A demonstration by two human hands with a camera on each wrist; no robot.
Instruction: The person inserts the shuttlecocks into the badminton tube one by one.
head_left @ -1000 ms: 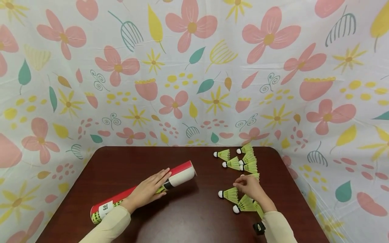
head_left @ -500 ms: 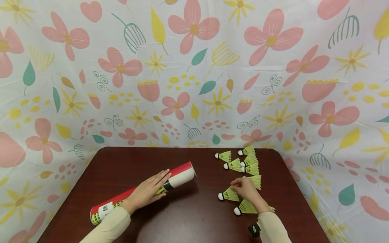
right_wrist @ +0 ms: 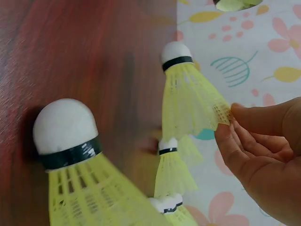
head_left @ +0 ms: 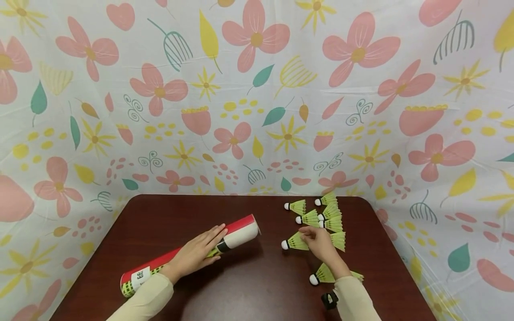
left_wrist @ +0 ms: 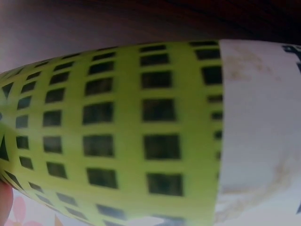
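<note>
moved since half a second ago: one held shuttlecock (head_left: 295,242), shifted left and slightly farther with the right hand (head_left: 321,246); tube (head_left: 241,233) and left hand (head_left: 193,255) unshifted. held shuttlecock: right of the tube, skirt rim clamped in the right fingers (right_wrist: 229,147), cork pointing left, a hold that presumably leaves the cork end free. tube: red, white and green, slanting across the left of the tabletop (head_left: 249,294); left hand laid over it, fingers extended and close together, probably to stop it rolling. loose shuttlecocks (head_left: 331,224): right side, mostly far, corks roughly left. writing: white label (head_left: 140,277) toward the tube's near left end, dark characters too small to read; no brand legible.
</note>
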